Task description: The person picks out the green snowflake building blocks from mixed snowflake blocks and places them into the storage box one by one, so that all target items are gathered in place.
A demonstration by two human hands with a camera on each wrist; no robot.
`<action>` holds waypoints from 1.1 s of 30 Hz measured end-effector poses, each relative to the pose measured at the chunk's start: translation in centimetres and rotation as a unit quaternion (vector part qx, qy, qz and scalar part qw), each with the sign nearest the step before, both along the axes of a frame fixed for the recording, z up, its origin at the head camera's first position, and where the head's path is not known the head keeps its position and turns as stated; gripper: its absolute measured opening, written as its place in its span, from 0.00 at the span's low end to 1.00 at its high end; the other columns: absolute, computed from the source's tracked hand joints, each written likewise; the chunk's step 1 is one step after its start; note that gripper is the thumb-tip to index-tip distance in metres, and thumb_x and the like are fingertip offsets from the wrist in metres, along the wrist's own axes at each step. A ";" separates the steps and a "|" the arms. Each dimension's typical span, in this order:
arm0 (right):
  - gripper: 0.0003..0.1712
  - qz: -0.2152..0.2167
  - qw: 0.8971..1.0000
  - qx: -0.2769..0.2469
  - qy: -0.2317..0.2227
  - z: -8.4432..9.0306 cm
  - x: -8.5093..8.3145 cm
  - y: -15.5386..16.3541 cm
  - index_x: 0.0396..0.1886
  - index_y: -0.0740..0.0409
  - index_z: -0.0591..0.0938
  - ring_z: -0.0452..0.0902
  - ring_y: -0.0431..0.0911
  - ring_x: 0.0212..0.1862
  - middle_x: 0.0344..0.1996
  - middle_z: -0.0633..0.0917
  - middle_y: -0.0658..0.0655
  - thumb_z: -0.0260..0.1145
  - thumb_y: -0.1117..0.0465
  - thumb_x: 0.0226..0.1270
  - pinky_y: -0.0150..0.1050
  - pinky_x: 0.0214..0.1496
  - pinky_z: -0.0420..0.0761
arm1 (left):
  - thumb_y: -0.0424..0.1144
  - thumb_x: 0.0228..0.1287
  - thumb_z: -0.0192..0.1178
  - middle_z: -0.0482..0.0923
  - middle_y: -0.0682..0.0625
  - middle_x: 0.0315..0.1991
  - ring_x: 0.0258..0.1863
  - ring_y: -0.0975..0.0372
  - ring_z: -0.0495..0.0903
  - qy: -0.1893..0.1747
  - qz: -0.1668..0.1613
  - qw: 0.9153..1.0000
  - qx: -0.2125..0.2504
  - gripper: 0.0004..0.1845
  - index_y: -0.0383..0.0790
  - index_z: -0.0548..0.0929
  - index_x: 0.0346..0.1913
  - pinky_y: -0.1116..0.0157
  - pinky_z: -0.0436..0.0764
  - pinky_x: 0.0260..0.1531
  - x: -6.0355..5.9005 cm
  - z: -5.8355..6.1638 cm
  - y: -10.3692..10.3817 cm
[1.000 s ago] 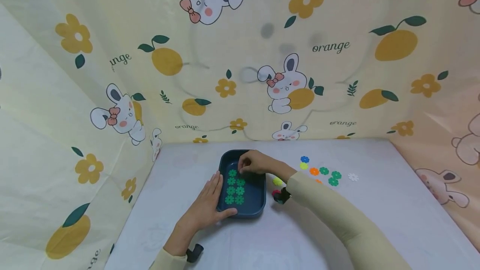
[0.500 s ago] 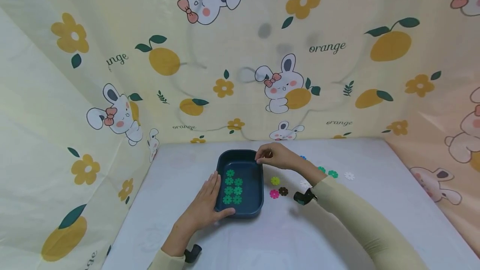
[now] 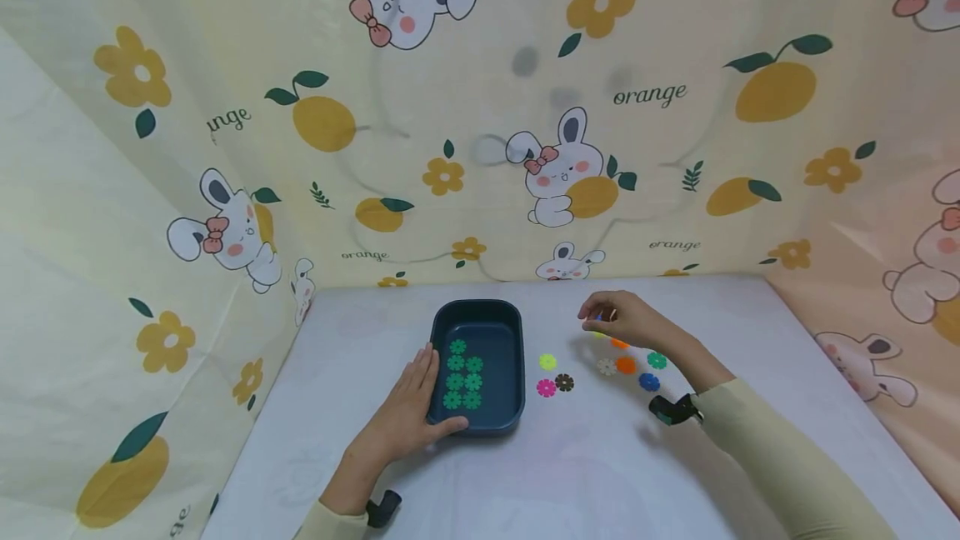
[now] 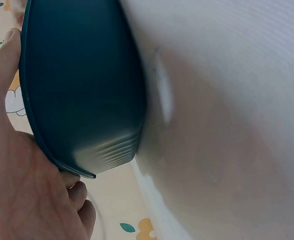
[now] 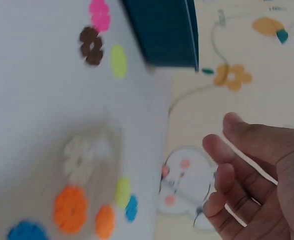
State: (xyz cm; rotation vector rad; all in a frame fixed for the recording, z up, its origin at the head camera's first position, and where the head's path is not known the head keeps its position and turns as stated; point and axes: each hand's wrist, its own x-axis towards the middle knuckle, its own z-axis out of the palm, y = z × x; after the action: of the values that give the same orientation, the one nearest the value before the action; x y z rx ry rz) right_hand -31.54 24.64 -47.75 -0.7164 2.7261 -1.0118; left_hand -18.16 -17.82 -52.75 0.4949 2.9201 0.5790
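Note:
A dark blue tray [image 3: 500,365] lies on the white table, with several green flower-shaped plastic discs [image 3: 455,382] in two columns on the left of its floor. My left hand [image 3: 405,407] rests against the tray's left side, fingers straight along the wall and thumb at the near rim. To the right of the tray, my right hand [image 3: 630,319] hovers above loose discs, fingers loosely bent. In the right wrist view, nothing shows between the thumb and fingertips of the right hand [image 5: 256,175]. It partly covers a yellow-green and a blue disc in the head view.
Near the tray's right side lie a yellow disc [image 3: 548,362], a pink disc [image 3: 546,388] and a brown disc [image 3: 565,382]. Farther right are an orange disc [image 3: 626,366], a white disc [image 3: 606,367], a blue disc [image 3: 649,382] and a green disc [image 3: 657,360]. Patterned cloth walls surround the table.
My right hand has come out from over the tray, crossed its right rim and moved right above the loose discs. The left hand and the tray stay in place.

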 end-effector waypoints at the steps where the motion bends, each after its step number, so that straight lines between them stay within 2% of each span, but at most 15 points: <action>1: 0.07 -0.003 1.000 0.005 0.000 -0.2 0.2 0.6 0.48 0.53 0.89 0.79 0.47 0.40 0.39 0.88 0.48 0.75 0.61 0.73 0.38 0.42 0.83 | 0.74 0.67 0.63 0.33 0.44 0.89 0.88 0.53 0.35 0.003 -0.001 1.000 0.001 0.66 0.36 0.41 0.88 0.51 0.44 0.86 0.0 0.0 0.0; 8: 0.11 -0.045 0.998 0.052 -0.010 -1.4 1.6 3.8 0.51 0.59 0.88 0.76 0.48 0.41 0.39 0.86 0.50 0.75 0.61 0.73 0.38 0.41 0.80 | 0.74 0.67 0.63 0.32 0.45 0.89 0.88 0.54 0.34 0.000 0.001 1.000 -0.003 0.66 0.37 0.41 0.88 0.52 0.43 0.86 0.0 -0.1 -0.1; 12: 0.11 -0.060 0.997 0.051 -0.011 -2.1 2.5 5.4 0.50 0.60 0.88 0.76 0.48 0.41 0.39 0.85 0.52 0.75 0.62 0.72 0.37 0.39 0.79 | 0.75 0.67 0.62 0.31 0.45 0.89 0.88 0.55 0.34 0.002 0.001 1.000 -0.004 0.66 0.37 0.40 0.88 0.52 0.44 0.86 0.1 -0.1 -0.1; 17: 0.11 -0.090 0.994 0.049 -0.039 -3.4 3.3 7.2 0.49 0.59 0.87 0.75 0.49 0.40 0.40 0.84 0.53 0.76 0.61 0.72 0.35 0.36 0.78 | 0.75 0.67 0.63 0.32 0.45 0.89 0.88 0.54 0.34 0.003 0.003 1.000 0.000 0.66 0.36 0.41 0.88 0.51 0.44 0.86 0.1 -0.1 -0.1; 24: 0.14 -0.132 0.988 0.061 -0.046 -4.9 3.9 8.7 0.48 0.59 0.86 0.75 0.51 0.42 0.38 0.83 0.54 0.79 0.61 0.67 0.40 0.43 0.80 | 0.75 0.66 0.63 0.31 0.46 0.89 0.88 0.55 0.34 -0.003 0.002 1.000 0.000 0.66 0.38 0.40 0.88 0.52 0.44 0.86 0.1 0.1 -0.1; 33: 0.18 -0.155 0.983 0.080 -0.050 -5.9 4.3 9.8 0.47 0.62 0.83 0.73 0.52 0.39 0.36 0.80 0.56 0.80 0.59 0.66 0.42 0.38 0.76 | 0.76 0.66 0.62 0.31 0.47 0.90 0.88 0.55 0.34 -0.005 0.006 1.000 -0.003 0.66 0.39 0.40 0.88 0.52 0.44 0.86 0.1 0.0 0.0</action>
State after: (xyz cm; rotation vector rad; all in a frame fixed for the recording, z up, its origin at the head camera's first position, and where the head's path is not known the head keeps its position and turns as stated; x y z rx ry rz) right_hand -27.26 34.42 -53.64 -0.2132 2.8423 -0.8427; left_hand -18.05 -17.83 -52.76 0.4726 2.9156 0.5717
